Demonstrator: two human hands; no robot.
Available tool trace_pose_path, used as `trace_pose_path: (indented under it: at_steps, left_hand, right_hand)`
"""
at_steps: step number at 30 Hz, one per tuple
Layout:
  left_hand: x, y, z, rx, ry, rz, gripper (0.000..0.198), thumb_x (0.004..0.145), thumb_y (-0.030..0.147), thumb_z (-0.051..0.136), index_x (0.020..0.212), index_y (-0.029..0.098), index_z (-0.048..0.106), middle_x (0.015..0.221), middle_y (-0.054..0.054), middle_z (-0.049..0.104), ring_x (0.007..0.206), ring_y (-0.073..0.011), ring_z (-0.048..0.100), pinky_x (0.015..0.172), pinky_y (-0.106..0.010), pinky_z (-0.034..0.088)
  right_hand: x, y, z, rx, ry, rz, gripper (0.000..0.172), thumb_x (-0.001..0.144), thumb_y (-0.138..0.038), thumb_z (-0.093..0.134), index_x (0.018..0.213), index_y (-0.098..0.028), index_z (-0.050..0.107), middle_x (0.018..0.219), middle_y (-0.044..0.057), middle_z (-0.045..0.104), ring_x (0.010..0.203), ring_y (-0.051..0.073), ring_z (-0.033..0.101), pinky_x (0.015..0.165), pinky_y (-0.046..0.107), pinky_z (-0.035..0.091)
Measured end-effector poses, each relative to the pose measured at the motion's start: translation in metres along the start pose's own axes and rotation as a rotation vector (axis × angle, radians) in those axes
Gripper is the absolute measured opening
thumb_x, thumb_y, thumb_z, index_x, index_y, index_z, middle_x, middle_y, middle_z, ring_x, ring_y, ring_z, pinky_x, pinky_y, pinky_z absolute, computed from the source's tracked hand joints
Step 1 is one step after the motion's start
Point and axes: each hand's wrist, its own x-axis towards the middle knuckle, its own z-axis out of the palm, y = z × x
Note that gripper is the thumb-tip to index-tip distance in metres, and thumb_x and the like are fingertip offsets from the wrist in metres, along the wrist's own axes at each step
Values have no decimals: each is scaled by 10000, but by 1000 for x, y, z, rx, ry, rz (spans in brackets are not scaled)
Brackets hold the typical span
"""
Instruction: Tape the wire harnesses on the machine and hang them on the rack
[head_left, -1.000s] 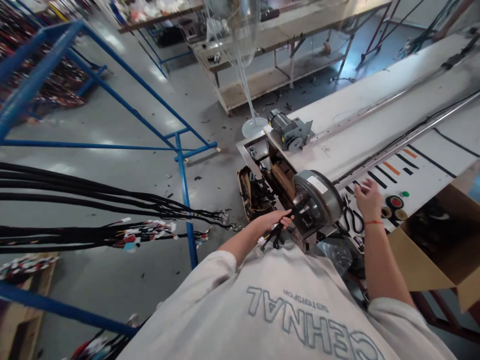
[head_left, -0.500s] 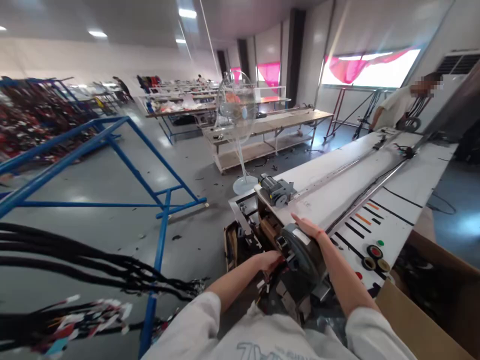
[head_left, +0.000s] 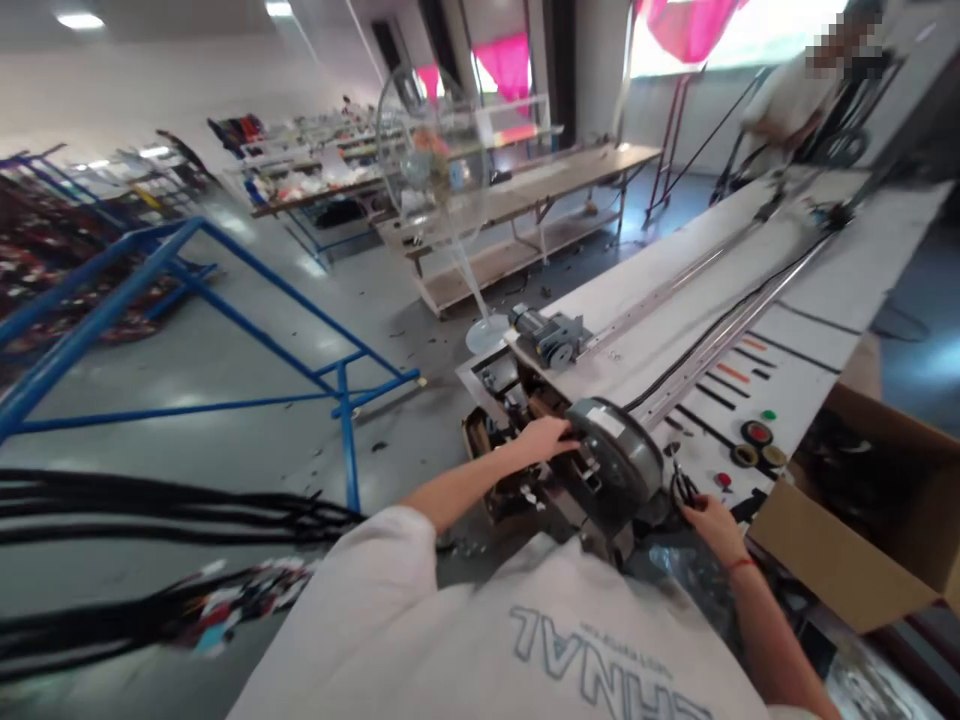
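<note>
A round grey machine head [head_left: 619,450] stands at the near end of the long white table. My left hand [head_left: 546,440] is at its left side, fingers bent against a dark part; what they pinch, if anything, is hidden. On the right of the machine, my right hand [head_left: 712,525] is closed on the black handles of scissors [head_left: 681,482], their blades pointing away from me over the table edge. A metal rail [head_left: 739,310] with a dark cable along it runs from the machine up the table.
A grey motor [head_left: 547,335] sits on the table's left corner. Tape rolls [head_left: 756,433] and short black and orange strips lie at right. An open cardboard box [head_left: 817,555] is beside me. A blue frame [head_left: 345,400], a fan [head_left: 431,170] and a person [head_left: 787,110] are farther off.
My right hand has left the top of the machine and now holds scissors at its right. My left hand has shifted up along the machine's left side. The view has tilted down.
</note>
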Motion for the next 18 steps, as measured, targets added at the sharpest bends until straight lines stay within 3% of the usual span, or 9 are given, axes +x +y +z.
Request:
trace_pose_path:
  at_steps: [3,5,7,8,10,12,15,16,18]
  left_hand:
    - [0,-10,-4,5,-10,24,231,929,350,578,1023,168,685,1022,-101,739,986,-258,687,818,-287,511]
    - [0,-12,-1,-22,-10,25,228,947,322,553,1033,157,684,993,-100,741,954,-246,692,803,-282,517]
    - [-1,-11,3,-29,-5,11,243,956,331,538,1038,153,682,965,-98,739,926,-239,695,783,-278,526]
    - [-2,-10,4,-13,1,9,251,958,340,536,1046,154,679,982,-100,735,940,-239,693,788,-278,530]
    - [-3,-8,4,44,25,8,258,954,340,544,1095,158,662,1073,-109,715,1001,-239,680,819,-282,537]
    - [-4,-6,4,107,41,17,270,963,326,529,1156,167,632,1144,-112,692,1041,-233,670,844,-285,541]
    - [-3,-3,11,205,0,0,290,997,293,450,1182,134,607,1081,-142,705,1003,-242,692,833,-314,554]
    - [-1,-2,16,235,-19,-15,305,1003,280,427,1183,109,604,1041,-162,710,988,-254,699,832,-331,557]
    - [6,-1,27,257,-36,-78,319,1000,243,409,1170,63,610,992,-195,711,982,-281,704,844,-370,556]
  right_hand:
    - [-33,-15,1,432,-337,-230,396,683,-488,723,937,-197,634,1003,140,696,980,323,652,918,440,489]
    - [-53,-42,18,658,-734,-317,519,713,-653,684,985,-214,642,1051,136,688,1025,316,644,941,440,479]
    - [-61,-79,45,824,-1119,-275,680,744,-847,474,922,-213,644,976,134,690,979,303,661,885,440,503]
    - [-59,-98,60,868,-1252,-229,762,711,-916,395,868,-208,630,905,129,688,919,294,672,831,434,520]
    - [-48,-129,83,883,-1272,-149,778,660,-958,381,745,-210,573,707,83,652,694,230,659,654,356,529]
    - [-39,-139,90,827,-1165,-66,696,719,-906,407,628,-221,488,514,28,555,459,146,532,454,252,420]
    - [-46,-107,70,720,-1122,-16,655,823,-830,344,574,-228,414,431,24,515,325,115,406,340,227,261]
    - [-51,-88,59,714,-1114,-26,651,829,-827,331,592,-227,423,468,42,558,340,131,449,347,237,289]
    - [-58,-51,37,755,-977,-48,656,788,-852,348,608,-227,426,538,67,611,411,166,541,401,265,383]
